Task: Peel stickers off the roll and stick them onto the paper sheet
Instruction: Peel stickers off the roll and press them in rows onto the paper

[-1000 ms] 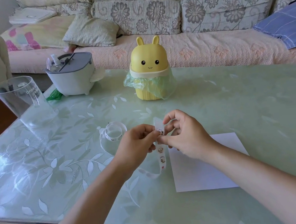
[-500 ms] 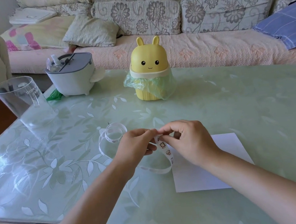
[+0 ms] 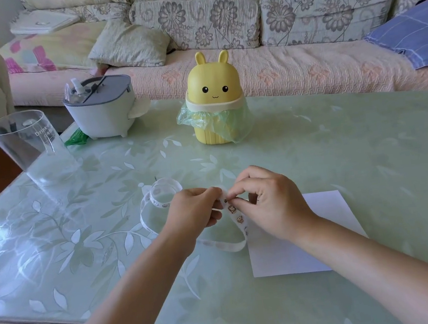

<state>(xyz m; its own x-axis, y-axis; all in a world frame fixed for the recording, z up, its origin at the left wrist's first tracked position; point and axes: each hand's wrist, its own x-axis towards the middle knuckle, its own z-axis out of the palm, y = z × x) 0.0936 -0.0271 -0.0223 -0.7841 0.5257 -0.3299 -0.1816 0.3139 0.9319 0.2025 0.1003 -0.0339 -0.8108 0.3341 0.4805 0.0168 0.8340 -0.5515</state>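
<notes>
Strip now droops in a loop vs 1 s ago, hands lower. Just left of paper sheet: left hand pinches strip, right hand nips top sticker; roll further left. Step: peeling, prob. Next: lift sticker clean, press on sheet

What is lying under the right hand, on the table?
The white paper sheet lies under the right hand, which pinches the sticker strip together with the left hand. Hand and forearm cover the sheet's far-left corner and middle, so any stickers there cannot be seen.
</notes>
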